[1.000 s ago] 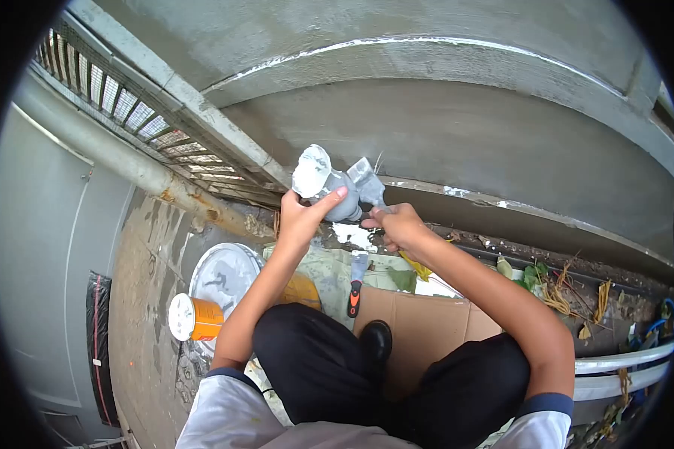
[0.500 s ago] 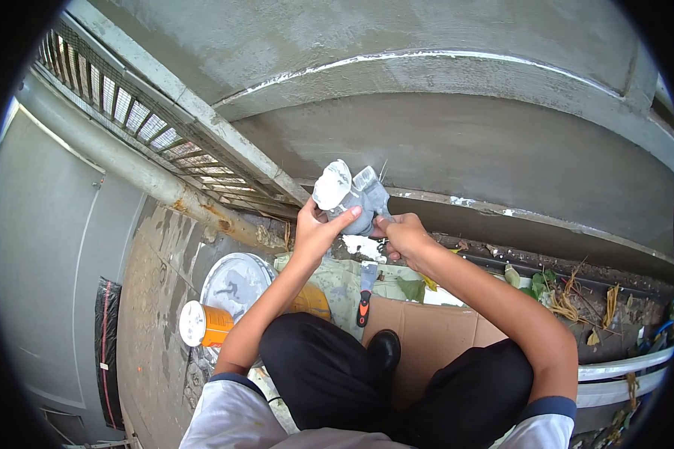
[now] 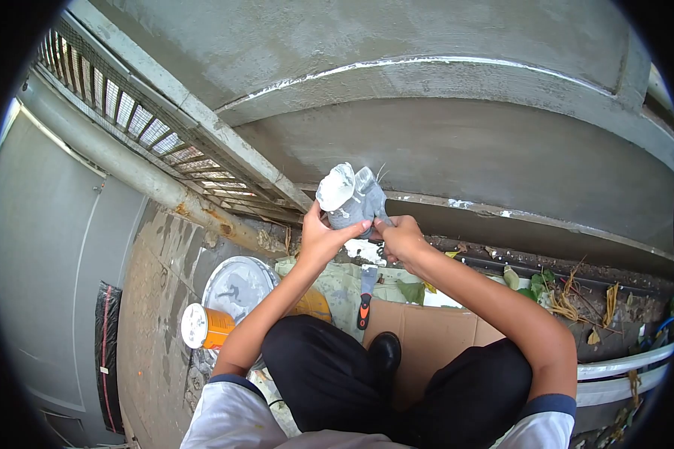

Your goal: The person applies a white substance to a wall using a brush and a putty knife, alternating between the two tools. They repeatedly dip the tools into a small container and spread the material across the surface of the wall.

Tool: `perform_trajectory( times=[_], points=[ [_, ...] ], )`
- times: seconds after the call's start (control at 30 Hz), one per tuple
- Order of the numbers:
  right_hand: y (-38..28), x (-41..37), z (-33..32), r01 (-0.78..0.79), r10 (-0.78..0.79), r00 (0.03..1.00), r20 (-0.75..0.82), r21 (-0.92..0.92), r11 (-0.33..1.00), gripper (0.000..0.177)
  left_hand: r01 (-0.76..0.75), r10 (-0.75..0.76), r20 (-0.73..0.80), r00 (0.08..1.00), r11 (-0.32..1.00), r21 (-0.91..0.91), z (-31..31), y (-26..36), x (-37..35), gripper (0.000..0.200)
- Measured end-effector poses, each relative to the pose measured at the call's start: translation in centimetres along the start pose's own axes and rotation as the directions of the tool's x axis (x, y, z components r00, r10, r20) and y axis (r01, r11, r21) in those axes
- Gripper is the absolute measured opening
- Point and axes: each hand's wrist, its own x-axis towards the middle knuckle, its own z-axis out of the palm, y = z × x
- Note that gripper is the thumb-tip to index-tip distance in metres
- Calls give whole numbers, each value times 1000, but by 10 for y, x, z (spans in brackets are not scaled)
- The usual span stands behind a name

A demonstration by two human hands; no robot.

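Note:
My left hand (image 3: 328, 238) is closed round a grey-smeared container (image 3: 344, 215), tilted so that the thick white paste (image 3: 335, 187) at its mouth faces me. Against the container's right side rests a flat grey-coated piece (image 3: 370, 196) with a paler top end, and I cannot tell what kind of thing it is. The fingers of my right hand (image 3: 401, 238) pinch its lower end. Below both hands, a putty knife (image 3: 366, 288) with a red and black handle lies on the pale green sheet, blade pointing away from me.
Ahead stands a grey plastered wall (image 3: 442, 142). A slatted grille (image 3: 135, 120) and a rusty pipe (image 3: 195, 206) run along the left. Beside my left arm are a smeared bucket lid (image 3: 236, 280) and an orange tub (image 3: 216, 328). Cardboard (image 3: 434, 333) lies underfoot; metal rails (image 3: 625, 367) are at right.
Both hands stay on the container and the flat grey piece. The container has tipped slightly, and the flat piece now lies closer against it. The view has shifted a little.

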Motion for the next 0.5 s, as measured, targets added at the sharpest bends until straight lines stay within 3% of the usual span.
perform_trajectory(
  times=[0.13, 0.3, 0.5],
  points=[
    [1, 1, 0, 13, -13, 1000, 2, 3, 1000, 30, 14, -14, 7, 1000, 999, -48, 1, 3, -1, 64],
    [2, 3, -1, 28, -28, 1000, 2, -13, 1000, 31, 62, -64, 62, 996, 998, 32, -3, 0, 0, 59],
    [3, 3, -1, 35, -35, 999, 18, -21, 999, 31, 22, -22, 4, 1000, 1000, 21, 3, -2, -2, 55]
  ],
)
